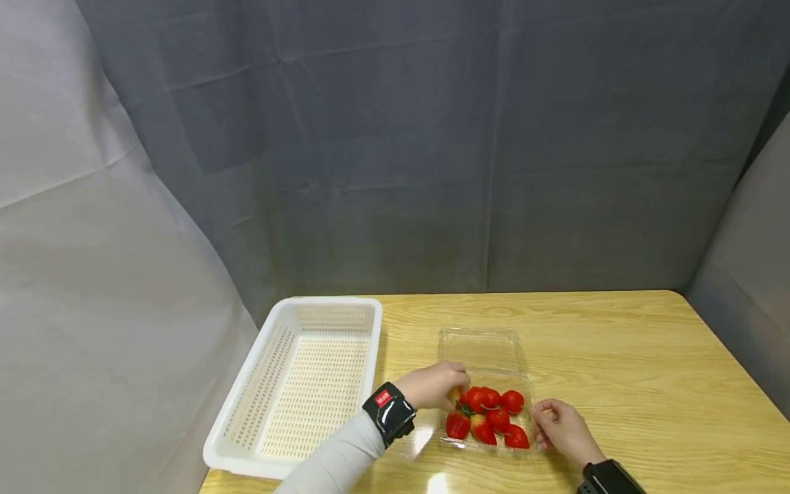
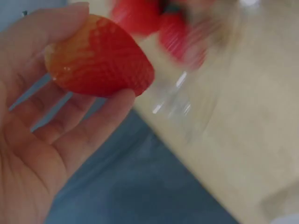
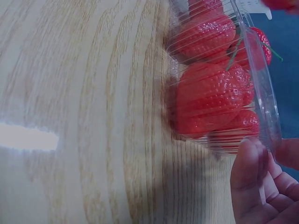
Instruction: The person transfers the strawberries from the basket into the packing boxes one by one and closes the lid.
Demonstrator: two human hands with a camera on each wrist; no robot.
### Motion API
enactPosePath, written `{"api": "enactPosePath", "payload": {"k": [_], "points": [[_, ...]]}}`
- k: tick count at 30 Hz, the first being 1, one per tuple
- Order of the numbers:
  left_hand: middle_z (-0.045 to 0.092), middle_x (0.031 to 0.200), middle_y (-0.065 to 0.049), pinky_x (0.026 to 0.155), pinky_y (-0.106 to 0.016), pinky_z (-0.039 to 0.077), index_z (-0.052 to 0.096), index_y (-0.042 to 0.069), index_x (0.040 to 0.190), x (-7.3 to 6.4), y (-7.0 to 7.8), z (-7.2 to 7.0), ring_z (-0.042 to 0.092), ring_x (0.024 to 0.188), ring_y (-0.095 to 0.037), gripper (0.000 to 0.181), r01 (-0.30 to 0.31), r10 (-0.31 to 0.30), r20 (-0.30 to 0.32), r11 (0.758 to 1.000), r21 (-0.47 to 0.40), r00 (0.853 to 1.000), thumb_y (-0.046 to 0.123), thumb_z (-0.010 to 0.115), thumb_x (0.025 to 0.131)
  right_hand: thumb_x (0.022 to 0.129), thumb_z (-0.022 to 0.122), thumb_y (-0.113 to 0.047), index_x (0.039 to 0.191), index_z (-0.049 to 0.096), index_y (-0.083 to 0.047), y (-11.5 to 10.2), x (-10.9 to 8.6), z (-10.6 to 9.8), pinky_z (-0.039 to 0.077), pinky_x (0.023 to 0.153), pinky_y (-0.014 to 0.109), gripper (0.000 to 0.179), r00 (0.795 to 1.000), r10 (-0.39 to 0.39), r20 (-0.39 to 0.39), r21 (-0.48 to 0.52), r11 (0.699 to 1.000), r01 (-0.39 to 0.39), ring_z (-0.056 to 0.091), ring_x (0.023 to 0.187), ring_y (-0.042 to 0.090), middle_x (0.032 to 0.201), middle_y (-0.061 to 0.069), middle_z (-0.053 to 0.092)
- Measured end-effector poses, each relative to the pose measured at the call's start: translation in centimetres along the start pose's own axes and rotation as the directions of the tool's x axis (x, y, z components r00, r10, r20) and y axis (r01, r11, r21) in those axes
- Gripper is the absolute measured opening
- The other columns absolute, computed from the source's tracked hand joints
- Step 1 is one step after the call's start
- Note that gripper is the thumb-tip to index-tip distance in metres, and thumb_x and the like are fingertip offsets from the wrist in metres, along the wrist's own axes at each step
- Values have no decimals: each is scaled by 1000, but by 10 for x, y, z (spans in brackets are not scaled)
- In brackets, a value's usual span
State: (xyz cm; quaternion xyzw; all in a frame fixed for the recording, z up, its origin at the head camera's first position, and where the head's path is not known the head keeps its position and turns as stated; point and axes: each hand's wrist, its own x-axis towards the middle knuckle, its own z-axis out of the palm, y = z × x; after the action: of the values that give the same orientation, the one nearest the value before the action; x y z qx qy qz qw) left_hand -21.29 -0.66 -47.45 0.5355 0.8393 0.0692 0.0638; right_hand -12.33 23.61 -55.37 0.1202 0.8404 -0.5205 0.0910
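My left hand (image 1: 435,385) pinches a strawberry (image 2: 103,60) between thumb and fingers, at the left side of a clear plastic box. In the left wrist view this strawberry is red with a paler yellowish end. The clear box (image 3: 264,88) holds several more red strawberries (image 1: 483,429), some with green stems, and its hinged lid (image 1: 481,348) lies folded back behind it. At the box's right edge, my right hand (image 1: 564,432) pinches the rim with thumb and fingers. In the right wrist view, strawberries press close behind the ribbed clear wall.
A white perforated plastic basket (image 1: 212,439) stands to the left on the wooden table (image 1: 648,357), its inside bare. Dark grey cloth (image 1: 395,171) hangs behind the table, with lighter cloth at both sides.
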Motion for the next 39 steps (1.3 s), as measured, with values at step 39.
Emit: {"api": "enactPosePath", "payload": {"k": [39], "points": [[49, 78, -7, 57, -27, 41, 53, -12, 101, -34, 41, 82, 47, 67, -14, 23, 318, -844, -233, 418, -851, 483, 5, 50, 85, 93, 49, -10, 102, 49, 10, 3, 4, -1, 48, 48, 31, 22, 999, -2, 35, -5, 1000, 2, 55, 52, 19, 62, 8, 55]]}}
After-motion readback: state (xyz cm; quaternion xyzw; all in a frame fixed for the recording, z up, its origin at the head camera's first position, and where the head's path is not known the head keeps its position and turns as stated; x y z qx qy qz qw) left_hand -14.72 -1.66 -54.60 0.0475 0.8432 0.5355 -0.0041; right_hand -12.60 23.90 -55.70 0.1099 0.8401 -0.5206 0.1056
